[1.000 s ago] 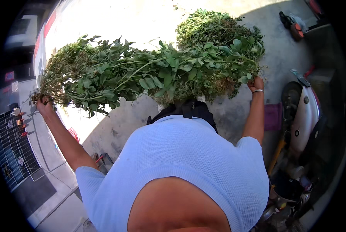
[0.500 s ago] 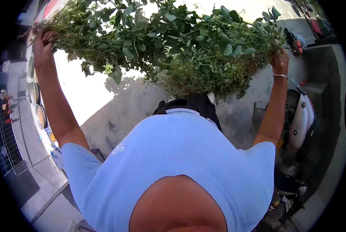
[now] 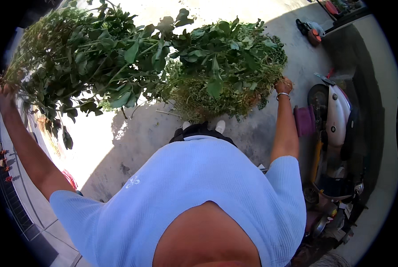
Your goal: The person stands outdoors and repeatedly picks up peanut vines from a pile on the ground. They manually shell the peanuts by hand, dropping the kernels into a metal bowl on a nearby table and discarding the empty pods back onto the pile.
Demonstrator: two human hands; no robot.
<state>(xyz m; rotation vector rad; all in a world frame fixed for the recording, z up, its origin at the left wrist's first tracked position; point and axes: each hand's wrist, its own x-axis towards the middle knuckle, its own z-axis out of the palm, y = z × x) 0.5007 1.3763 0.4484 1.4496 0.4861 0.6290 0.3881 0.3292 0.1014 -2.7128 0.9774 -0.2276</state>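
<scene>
My left hand [image 3: 6, 95], at the far left with the arm stretched out, is closed around the stem ends of a big bunch of leafy green plants [image 3: 114, 58]. On the other side, my right hand [image 3: 284, 84], with a pale bracelet on its wrist, grips the stems at the right end of the bunch. The bunch spans the space between both hands, its broad dark leaves hanging down on the left. A denser clump of finer, partly brownish stems [image 3: 217, 98] lies below its right half. Leaves partly hide my fingers.
My white shoes [image 3: 220, 127] stand on a concrete floor [image 3: 141, 142], part sunlit, part shaded. To the right are a silver scooter [image 3: 339, 118], a purple item [image 3: 304, 120] and a low wall [image 3: 379, 80]. An orange-and-black object [image 3: 314, 38] lies at the upper right.
My left hand has moved outward and down to the left, and my right hand has come inward. The bunch has shifted left with them, and both shoes now show.
</scene>
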